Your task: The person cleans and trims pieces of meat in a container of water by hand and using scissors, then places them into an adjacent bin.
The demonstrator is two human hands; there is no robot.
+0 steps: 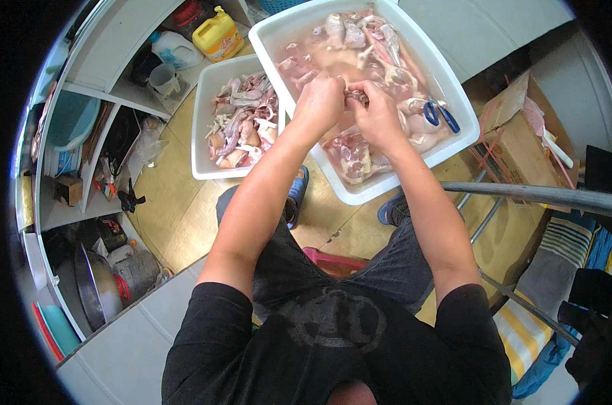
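From where I watch through the head camera, two bare hands meet over a large white tub [360, 196] of cloudy, pinkish water. The left hand [323, 98] and right hand [377, 115] almost touch, each grip closed on the same small piece of meat [356, 98]; the left fingertips are partly hidden from me. Raw poultry pieces [352, 158] lie in the water below and around them. To the right, blue-handled scissors [449, 120] rest inside the tub, on the meat near its rim. Just left of it I see a smaller white tub [197, 135] filled with cut poultry parts [242, 125]. A yellow jug [217, 35] stands beyond that, and an open cardboard box [522, 152] sits at far right.
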